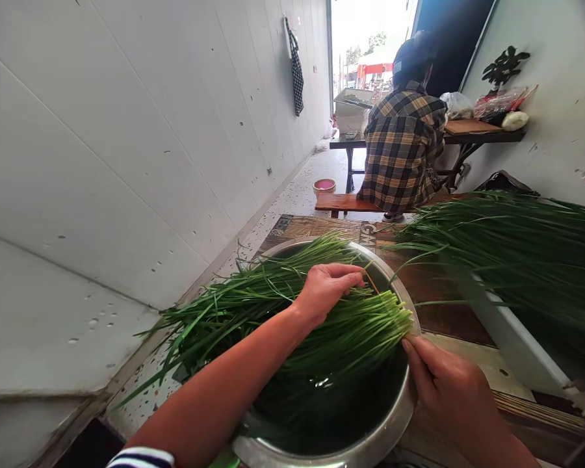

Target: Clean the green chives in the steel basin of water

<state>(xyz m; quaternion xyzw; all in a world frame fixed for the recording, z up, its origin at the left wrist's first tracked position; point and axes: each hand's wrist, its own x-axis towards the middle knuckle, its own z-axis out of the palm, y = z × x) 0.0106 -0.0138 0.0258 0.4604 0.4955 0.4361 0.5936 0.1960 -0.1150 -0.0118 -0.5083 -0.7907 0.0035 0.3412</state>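
Observation:
A steel basin (405,416) holds dark water and bunches of long green garlic chives (351,338). Over the basin, my left hand (327,292) is closed in a pinch, with a thin orange-brown strand (372,282) running from its fingertips down to the stems. Whether that strand is a withered leaf or a tie, I cannot tell. At the basin's right rim, my right hand (451,377) has thumb and fingers closed at the pale cut ends of the nearer bunch. More chive leaves (214,312) hang over the left rim.
To the right, a large heap of chives (526,253) lies over a white container (517,338). Ahead, a person in a plaid shirt (402,146) sits on a wooden bench (346,203). A small pink-lined bucket (324,186) stands on the floor. A white wall (141,143) runs along the left.

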